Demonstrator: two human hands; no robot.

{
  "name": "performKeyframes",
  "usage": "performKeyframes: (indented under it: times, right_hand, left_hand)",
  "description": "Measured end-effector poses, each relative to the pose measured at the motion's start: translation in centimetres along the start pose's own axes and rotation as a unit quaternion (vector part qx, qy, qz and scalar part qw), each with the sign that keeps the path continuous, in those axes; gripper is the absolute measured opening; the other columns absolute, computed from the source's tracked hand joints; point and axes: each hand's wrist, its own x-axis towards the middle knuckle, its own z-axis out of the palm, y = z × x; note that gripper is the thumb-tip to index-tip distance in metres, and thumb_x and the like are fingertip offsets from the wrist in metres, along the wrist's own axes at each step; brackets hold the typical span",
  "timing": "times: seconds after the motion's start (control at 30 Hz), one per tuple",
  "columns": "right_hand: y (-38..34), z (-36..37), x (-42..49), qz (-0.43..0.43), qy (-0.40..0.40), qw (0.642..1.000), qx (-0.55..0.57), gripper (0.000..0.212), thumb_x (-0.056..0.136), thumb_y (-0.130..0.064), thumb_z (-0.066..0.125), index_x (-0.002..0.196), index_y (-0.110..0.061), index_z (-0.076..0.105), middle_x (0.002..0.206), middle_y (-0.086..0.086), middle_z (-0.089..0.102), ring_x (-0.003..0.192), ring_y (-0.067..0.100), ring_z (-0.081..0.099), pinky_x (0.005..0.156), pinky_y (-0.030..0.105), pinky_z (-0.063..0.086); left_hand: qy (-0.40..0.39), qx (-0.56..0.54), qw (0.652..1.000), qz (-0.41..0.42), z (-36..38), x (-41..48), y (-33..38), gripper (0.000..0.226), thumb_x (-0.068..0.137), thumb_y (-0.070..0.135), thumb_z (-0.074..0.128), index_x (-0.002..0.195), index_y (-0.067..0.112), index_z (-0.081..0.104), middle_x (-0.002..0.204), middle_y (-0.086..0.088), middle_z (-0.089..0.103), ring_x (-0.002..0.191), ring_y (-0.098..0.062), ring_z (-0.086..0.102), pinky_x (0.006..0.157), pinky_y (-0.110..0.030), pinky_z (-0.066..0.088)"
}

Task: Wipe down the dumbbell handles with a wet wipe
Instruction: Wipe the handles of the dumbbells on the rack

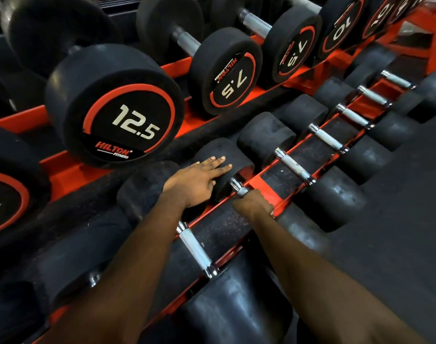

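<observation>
**Wiping one handle on the lower rack row**

The step in hand appears to be the wiping stroke itself. Just below and to the right of the 12.5 dumbbell [117,108], the right hand [255,203] is curled round the handle [238,187] of a lower-row dumbbell, leaving only the handle's chrome end nearest the 12.5 dumbbell exposed. The wet wipe cannot be made out; if it is present, it lies hidden inside this grip. The left hand [202,180], fingers straight and together, lies flat on that dumbbell's rubber head [236,155], directly below the 12.5 dumbbell, probably to steady it.

The next move calls for sliding or twisting the gripping hand along the full handle, including the exposed end, while the flat hand stops the weight rolling. The hands would then shift to a neighbouring handle, either the far handle [292,166] to the right of the 12.5 dumbbell or the near handle [194,247] well below it.
</observation>
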Motion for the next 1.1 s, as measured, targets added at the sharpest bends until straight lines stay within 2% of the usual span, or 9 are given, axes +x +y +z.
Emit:
performKeyframes:
  times: [0.23,0.4,0.5,0.57,0.67,0.8,0.93,1.0,1.1]
  right_hand:
    - [-2.3,-1.1,2.0,-0.099,-0.050,0.994,0.011,0.036,0.075,-0.026,0.069,0.108,-0.011,0.067,0.109,0.009,0.069,0.099,0.025,0.067,0.080,0.033,0.056]
    - [0.8,-2.3,2.2,-0.094,-0.147,0.978,-0.115,0.032,0.082,-0.016,0.075,0.109,-0.006,0.062,0.078,0.008,0.066,0.051,0.012,0.056,0.046,0.019,0.042]
    - [0.0,-2.9,2.5,-0.065,-0.205,0.954,-0.207,0.046,0.087,-0.019,0.071,0.126,0.001,0.057,0.105,0.013,0.070,0.071,0.022,0.067,0.059,0.025,0.050]
    - [-1.2,-3.0,2.3,-0.096,-0.169,0.952,-0.238,0.043,0.090,-0.014,0.065,0.130,-0.001,0.056,0.125,0.014,0.064,0.106,0.027,0.066,0.082,0.030,0.052]
    - [-1.9,-2.8,1.9,-0.109,-0.104,0.957,-0.248,0.043,0.093,-0.015,0.057,0.135,-0.007,0.053,0.137,0.016,0.055,0.125,0.032,0.054,0.099,0.037,0.047]
    - [-1.2,-2.1,3.8,-0.029,0.067,0.997,0.013,0.031,0.094,-0.017,0.053,0.118,0.000,0.063,0.127,0.020,0.062,0.117,0.036,0.058,0.094,0.036,0.047]
    - [-2.7,-1.1,3.6,-0.118,-0.004,0.983,0.137,0.029,0.103,-0.007,0.038,0.125,0.001,0.054,0.123,0.021,0.058,0.079,0.023,0.065,0.061,0.027,0.057]
    - [-2.8,-0.8,2.7,-0.119,-0.029,0.988,0.089,0.034,0.102,-0.012,0.040,0.130,0.003,0.054,0.124,0.022,0.058,0.080,0.020,0.065,0.063,0.028,0.053]
    - [-0.6,0.5,2.2,-0.118,0.085,0.989,-0.009,0.026,0.094,-0.013,0.048,0.110,0.002,0.062,0.115,0.023,0.064,0.105,0.039,0.061,0.081,0.040,0.046]
  left_hand:
    - [0.001,-0.003,1.000,0.004,0.1,0.1,-0.2,0.065,0.104,0.020,0.039,0.158,0.047,0.016,0.167,0.024,0.003,0.153,0.002,0.002,0.126,-0.031,0.011]
    - [-0.002,-0.008,1.000,0.003,-0.1,0.0,-0.2,0.065,0.104,0.019,0.039,0.159,0.046,0.017,0.167,0.024,0.003,0.153,0.002,0.001,0.124,-0.030,0.011]
    - [0.002,-0.018,1.000,0.000,-0.1,0.0,-0.1,0.065,0.104,0.019,0.039,0.158,0.046,0.019,0.167,0.024,0.005,0.153,0.001,0.003,0.126,-0.031,0.013]
    - [0.002,-0.023,1.000,0.003,-0.1,0.1,-0.2,0.064,0.103,0.019,0.039,0.158,0.046,0.020,0.167,0.024,0.006,0.153,0.001,0.003,0.127,-0.033,0.013]
    - [0.005,-0.027,1.000,0.007,0.2,0.3,-0.4,0.064,0.103,0.017,0.039,0.158,0.045,0.022,0.167,0.023,0.007,0.154,0.001,0.005,0.127,-0.033,0.014]
    - [0.015,-0.021,1.000,0.011,0.3,0.2,-0.5,0.065,0.102,0.017,0.040,0.158,0.044,0.022,0.167,0.022,0.009,0.154,0.000,0.007,0.127,-0.033,0.015]
    - [0.014,-0.021,1.000,0.012,0.4,0.3,-0.5,0.065,0.102,0.017,0.039,0.158,0.044,0.023,0.167,0.021,0.010,0.154,-0.001,0.008,0.126,-0.033,0.015]
    - [0.010,-0.025,1.000,0.014,0.3,0.4,-0.6,0.064,0.102,0.016,0.038,0.158,0.044,0.023,0.168,0.021,0.010,0.154,-0.001,0.007,0.126,-0.033,0.015]
    - [0.011,-0.023,1.000,0.013,0.4,0.4,-0.7,0.064,0.102,0.016,0.037,0.158,0.044,0.023,0.168,0.020,0.010,0.154,-0.001,0.007,0.126,-0.033,0.014]
